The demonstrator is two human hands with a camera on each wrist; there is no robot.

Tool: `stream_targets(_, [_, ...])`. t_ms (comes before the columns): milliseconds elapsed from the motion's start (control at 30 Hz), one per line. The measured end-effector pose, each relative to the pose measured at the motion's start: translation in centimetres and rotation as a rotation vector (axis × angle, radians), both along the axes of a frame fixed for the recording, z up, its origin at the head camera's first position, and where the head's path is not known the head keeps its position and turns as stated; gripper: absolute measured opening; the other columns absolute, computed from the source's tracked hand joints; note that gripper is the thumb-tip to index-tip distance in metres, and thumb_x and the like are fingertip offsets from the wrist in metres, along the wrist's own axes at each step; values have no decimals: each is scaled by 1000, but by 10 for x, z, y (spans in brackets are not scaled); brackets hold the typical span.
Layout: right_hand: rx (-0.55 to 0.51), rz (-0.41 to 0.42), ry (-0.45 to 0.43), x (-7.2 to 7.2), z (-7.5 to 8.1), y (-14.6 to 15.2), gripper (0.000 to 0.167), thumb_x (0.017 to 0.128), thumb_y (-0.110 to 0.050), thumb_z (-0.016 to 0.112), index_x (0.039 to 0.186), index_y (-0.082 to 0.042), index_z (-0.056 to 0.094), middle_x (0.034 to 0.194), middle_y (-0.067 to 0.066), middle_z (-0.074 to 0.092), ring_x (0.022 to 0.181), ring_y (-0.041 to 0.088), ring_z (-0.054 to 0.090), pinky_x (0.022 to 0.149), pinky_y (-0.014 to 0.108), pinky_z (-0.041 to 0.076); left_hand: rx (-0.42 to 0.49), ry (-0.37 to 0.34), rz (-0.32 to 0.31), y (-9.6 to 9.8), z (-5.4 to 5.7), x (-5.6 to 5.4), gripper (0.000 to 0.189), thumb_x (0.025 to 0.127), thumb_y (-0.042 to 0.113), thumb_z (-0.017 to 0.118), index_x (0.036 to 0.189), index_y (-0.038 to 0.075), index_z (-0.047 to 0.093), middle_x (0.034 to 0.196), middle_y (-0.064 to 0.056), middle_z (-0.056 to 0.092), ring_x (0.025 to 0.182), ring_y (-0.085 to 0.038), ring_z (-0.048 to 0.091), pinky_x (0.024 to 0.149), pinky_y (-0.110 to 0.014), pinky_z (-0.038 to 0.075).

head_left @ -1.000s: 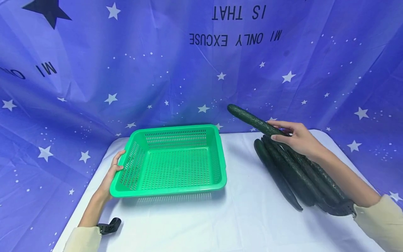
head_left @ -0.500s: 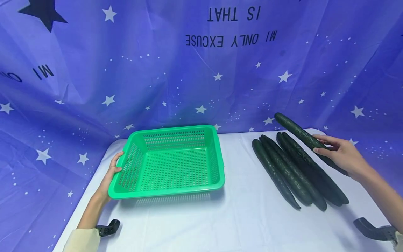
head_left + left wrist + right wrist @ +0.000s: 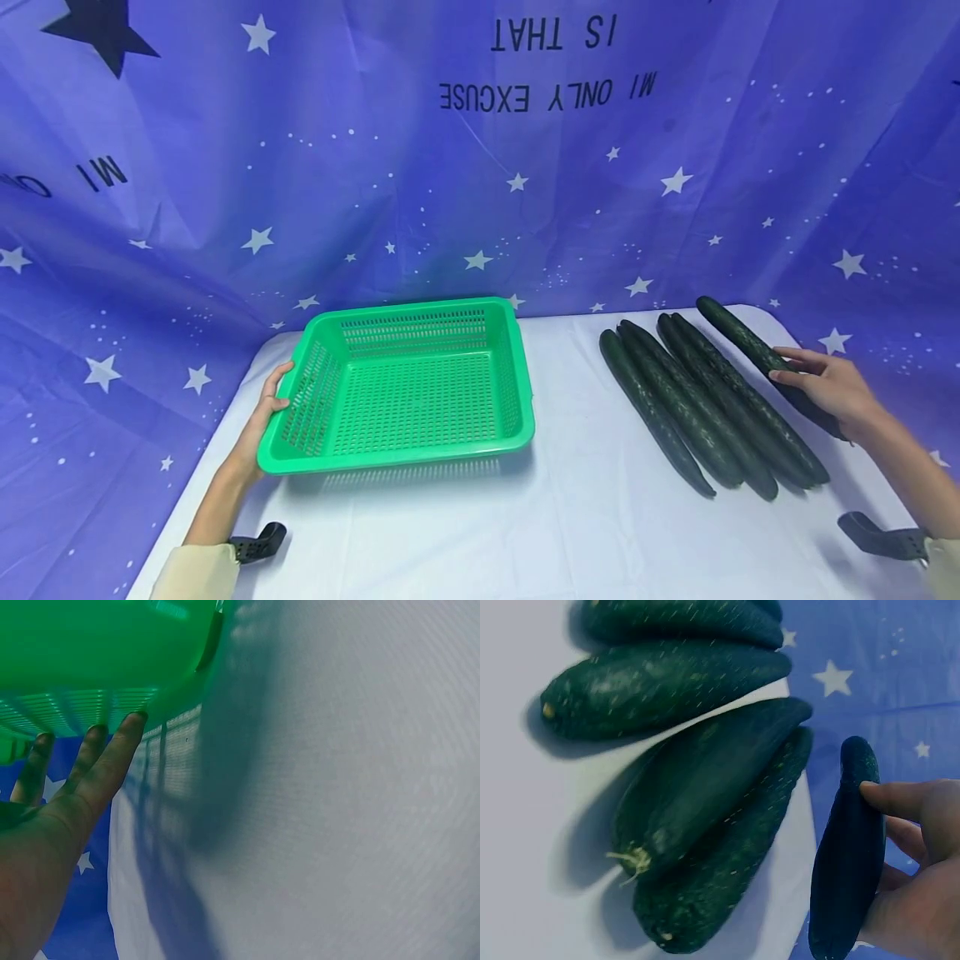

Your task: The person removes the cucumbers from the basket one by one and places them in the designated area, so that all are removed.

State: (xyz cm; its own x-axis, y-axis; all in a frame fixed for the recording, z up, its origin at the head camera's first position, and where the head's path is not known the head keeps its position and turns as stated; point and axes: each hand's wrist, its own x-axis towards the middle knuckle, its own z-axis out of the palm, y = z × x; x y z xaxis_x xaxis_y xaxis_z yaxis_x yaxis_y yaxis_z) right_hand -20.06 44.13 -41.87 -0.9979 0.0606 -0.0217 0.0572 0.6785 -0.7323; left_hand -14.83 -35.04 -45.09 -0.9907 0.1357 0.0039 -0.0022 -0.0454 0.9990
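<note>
My right hand (image 3: 828, 387) pinches a dark green cucumber (image 3: 738, 333) by its middle, thumb on one side and fingers on the other. The cucumber slants along the table's far right edge, to the right of several other cucumbers (image 3: 675, 400) lying side by side. In the right wrist view the held cucumber (image 3: 847, 855) stands apart from that row. My left hand (image 3: 262, 417) touches the left side of a green plastic basket (image 3: 397, 458) near its rim. The left wrist view shows straight fingers (image 3: 109, 765) against the basket's slotted outer wall.
A white cloth (image 3: 465, 533) covers the table. Behind and beside it hangs a blue-purple curtain (image 3: 420, 200) with stars and lettering. The basket's inside shows only its perforated floor. White cloth separates the basket from the cucumber row.
My right hand has carried the cucumber from above the row to the right, then lowered it at the row's right side. The left hand and basket stay nearly in place.
</note>
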Motion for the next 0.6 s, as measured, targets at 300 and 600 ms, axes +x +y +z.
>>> stream_targets(300, [63, -5, 13, -13, -27, 9, 57, 93, -28, 71, 139, 1, 54, 122, 35, 59, 103, 23, 58, 89, 40, 42, 23, 20, -2, 0, -1, 1, 51, 105, 18, 24, 152, 38, 20, 130, -2, 38, 95, -16, 61, 74, -32, 55])
stream_targets(600, [66, 24, -21, -18, -37, 6, 63, 93, -28, 70, 138, 11, 49, 119, 32, 62, 103, 17, 61, 76, 23, 43, -3, 10, 7, 0, 0, 0, 52, 105, 19, 24, 151, 41, 19, 133, -4, 32, 97, -16, 59, 75, -31, 54])
